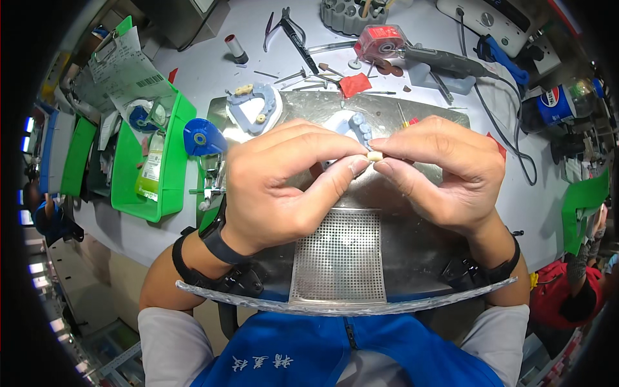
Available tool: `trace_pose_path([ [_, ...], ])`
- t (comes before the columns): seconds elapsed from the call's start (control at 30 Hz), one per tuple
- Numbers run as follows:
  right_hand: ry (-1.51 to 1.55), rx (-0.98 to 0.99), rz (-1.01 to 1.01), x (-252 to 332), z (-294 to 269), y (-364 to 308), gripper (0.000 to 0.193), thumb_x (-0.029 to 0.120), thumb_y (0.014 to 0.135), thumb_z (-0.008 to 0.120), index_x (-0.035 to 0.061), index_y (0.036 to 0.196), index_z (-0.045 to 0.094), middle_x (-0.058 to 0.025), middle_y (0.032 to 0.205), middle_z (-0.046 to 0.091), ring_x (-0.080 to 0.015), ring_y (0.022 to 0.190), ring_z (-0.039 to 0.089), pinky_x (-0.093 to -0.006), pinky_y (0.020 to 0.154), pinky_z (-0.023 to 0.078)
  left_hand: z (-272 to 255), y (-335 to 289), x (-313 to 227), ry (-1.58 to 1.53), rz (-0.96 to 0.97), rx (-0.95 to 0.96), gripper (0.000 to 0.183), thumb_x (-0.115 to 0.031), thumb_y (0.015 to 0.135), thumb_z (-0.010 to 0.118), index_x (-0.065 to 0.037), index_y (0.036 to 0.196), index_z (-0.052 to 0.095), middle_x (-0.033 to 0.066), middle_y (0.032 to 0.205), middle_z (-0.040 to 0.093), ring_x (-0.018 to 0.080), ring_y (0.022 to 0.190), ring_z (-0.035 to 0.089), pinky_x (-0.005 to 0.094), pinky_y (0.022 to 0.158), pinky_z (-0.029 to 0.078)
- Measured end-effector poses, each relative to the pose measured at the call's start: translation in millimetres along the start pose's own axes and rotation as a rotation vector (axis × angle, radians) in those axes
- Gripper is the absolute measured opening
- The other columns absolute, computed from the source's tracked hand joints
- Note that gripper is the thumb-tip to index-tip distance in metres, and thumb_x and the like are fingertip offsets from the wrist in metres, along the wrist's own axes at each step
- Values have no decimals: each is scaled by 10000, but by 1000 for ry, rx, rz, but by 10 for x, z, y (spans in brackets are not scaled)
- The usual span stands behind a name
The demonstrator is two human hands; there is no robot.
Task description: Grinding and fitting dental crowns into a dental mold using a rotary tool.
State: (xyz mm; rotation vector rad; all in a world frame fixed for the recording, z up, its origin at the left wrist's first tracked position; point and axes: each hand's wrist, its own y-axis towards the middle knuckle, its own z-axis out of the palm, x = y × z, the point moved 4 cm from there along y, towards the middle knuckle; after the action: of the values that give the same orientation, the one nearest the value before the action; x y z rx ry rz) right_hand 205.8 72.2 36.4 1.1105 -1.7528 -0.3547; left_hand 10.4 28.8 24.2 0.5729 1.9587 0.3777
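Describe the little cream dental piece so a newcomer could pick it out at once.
Start at the metal work surface with its perforated panel. Beyond that panel, the left hand and right hand nearly meet. Pinched between their fingertips is the cream dental piece, its colour unlike the grey-blue model teeth just behind.

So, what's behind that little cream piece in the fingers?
Beyond the cream piece sits a blue-grey dental model with a row of tooth shapes. The left hand covers part of it, so that part can't be seen.
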Motion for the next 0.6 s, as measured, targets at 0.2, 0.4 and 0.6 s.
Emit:
trace_pose_path([
  [0.2,20,32,101,-1,-5,-25,204,-34,782,825,11,981,807,-111,857,775,-172,717,729,-261,641,563,2,32,-78,146,216,-33,164,59,835,776,29,996,769,124,909,767,210,801,716,302,745,554],
  [0.4,48,-60,132,-27,15,-28,202,5,783,842,16,981,802,-94,867,770,-171,758,730,-271,666,567,34,31,35,54,69,-127,140,-5,837,802,-35,972,783,87,883,766,172,740,676,282,609,510],
  [0.6,-37,-60,39,16,19,-32,232,11,768,851,24,994,800,-93,867,765,-201,758,721,-289,664,563,61,17,28,8,-35,18,159,31,904,724,38,1061,750,136,993,754,189,878,686,291,772,516],
])
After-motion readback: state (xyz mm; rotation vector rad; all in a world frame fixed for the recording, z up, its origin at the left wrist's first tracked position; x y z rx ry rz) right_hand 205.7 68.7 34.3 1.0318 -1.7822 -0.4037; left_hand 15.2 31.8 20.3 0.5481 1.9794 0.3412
